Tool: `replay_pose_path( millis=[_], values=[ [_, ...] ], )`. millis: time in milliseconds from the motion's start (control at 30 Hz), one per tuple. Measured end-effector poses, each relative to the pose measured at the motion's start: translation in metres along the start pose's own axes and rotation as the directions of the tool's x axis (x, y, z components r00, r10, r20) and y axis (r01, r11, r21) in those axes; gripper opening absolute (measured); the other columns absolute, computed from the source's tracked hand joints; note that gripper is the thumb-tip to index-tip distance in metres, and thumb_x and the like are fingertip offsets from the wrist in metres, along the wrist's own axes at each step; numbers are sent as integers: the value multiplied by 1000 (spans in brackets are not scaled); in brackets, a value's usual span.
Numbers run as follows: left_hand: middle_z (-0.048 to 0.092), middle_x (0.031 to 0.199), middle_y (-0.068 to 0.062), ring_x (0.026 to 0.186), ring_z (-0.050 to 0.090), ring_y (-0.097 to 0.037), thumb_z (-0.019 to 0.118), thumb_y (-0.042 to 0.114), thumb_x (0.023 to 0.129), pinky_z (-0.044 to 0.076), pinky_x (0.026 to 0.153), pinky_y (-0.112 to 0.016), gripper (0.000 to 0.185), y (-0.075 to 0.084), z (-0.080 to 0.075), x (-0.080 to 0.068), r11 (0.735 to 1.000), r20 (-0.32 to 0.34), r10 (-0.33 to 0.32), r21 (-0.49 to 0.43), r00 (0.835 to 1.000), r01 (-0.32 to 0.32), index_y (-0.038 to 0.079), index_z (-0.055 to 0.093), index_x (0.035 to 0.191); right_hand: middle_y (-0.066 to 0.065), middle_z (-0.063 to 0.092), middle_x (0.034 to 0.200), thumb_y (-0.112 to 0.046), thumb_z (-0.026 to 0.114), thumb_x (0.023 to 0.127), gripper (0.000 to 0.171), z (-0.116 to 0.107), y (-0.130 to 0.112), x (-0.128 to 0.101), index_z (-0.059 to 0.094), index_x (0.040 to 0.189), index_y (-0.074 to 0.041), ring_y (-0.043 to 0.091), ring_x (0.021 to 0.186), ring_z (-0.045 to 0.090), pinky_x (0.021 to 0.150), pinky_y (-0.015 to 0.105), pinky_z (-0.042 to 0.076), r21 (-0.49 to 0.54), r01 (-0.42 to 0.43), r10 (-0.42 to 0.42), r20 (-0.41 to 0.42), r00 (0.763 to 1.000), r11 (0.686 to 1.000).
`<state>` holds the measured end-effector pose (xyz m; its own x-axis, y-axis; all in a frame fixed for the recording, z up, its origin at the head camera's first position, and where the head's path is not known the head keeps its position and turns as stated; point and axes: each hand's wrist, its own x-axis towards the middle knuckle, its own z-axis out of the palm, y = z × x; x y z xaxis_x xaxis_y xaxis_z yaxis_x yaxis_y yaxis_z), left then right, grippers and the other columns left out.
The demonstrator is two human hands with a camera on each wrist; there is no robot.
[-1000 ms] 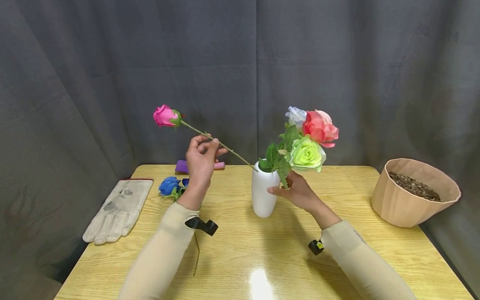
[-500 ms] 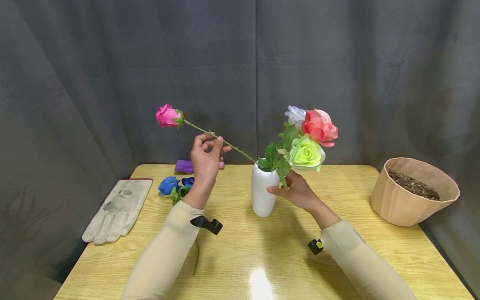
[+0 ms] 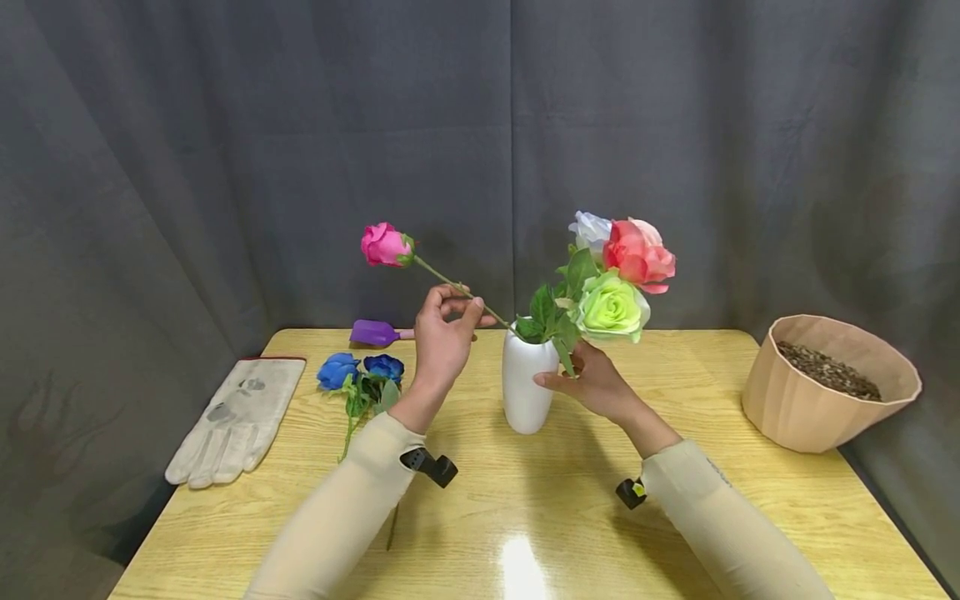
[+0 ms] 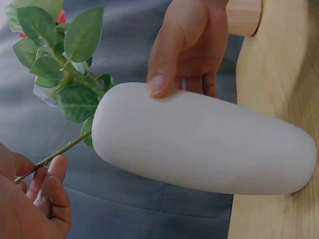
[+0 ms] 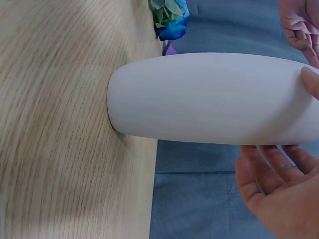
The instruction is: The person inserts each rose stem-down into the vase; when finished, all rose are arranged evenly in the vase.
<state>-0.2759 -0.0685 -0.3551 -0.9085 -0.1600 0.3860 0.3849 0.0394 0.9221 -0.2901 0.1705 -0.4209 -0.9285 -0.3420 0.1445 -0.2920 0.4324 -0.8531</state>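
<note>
A pink rose (image 3: 386,245) slants down to the right, its stem (image 4: 62,149) entering the mouth of a white vase (image 3: 528,387). My left hand (image 3: 444,337) pinches that stem between thumb and fingers, left of the vase. On the vase's right side, my right hand (image 3: 596,383) grips it near the top, thumb in front and fingers behind. The vase stands upright on the table. A green rose (image 3: 613,307), a coral rose (image 3: 639,254) and a pale blue rose (image 3: 590,229) lean out of it to the right, above my right hand. The pink rose's stem end is hidden inside.
Blue roses (image 3: 339,372) lie on the table (image 3: 480,500) at the left, partly under my left forearm. Behind them is a purple shovel (image 3: 373,333). A work glove (image 3: 236,421) lies at the left edge. A tan pot (image 3: 813,408) holding brown bits stands at the right.
My left hand has moved right and slightly down with the pink rose, and its stem has gone deeper into the vase. The right hand and the vase have stayed in place.
</note>
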Motion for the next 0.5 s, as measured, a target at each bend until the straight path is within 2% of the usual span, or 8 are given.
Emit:
replay_pose_path(
  millis=[167, 300, 500],
  values=[
    [69, 91, -15, 83, 77, -31, 67, 18, 97, 56, 63, -30, 24, -2, 4, -3, 1000, 34, -15, 2, 999, 15, 4, 57, 115, 6, 62, 136, -37, 78, 86, 68, 0, 1, 0, 49, 145, -20, 27, 108, 59, 86, 35, 48, 1, 13, -13, -2, 1000, 1000],
    [71, 90, -11, 88, 75, -39, 68, 17, 96, 55, 63, -27, 22, -1, 6, -4, 1000, 39, -26, -12, 999, 26, 4, 59, 112, 6, 62, 136, -38, 78, 86, 68, 0, 1, 1, 48, 145, -21, 27, 110, 60, 86, 35, 48, -1, 11, -11, -5, 1000, 1000],
    [71, 91, -12, 83, 76, -31, 70, 14, 94, 54, 63, -24, 18, -1, 9, -5, 1000, 59, -13, -7, 998, 13, 6, 62, 109, 7, 61, 137, -39, 78, 86, 71, 1, 0, 0, 46, 147, -19, 28, 113, 60, 88, 36, 50, -13, 5, -5, -3, 1000, 1000]
  ],
)
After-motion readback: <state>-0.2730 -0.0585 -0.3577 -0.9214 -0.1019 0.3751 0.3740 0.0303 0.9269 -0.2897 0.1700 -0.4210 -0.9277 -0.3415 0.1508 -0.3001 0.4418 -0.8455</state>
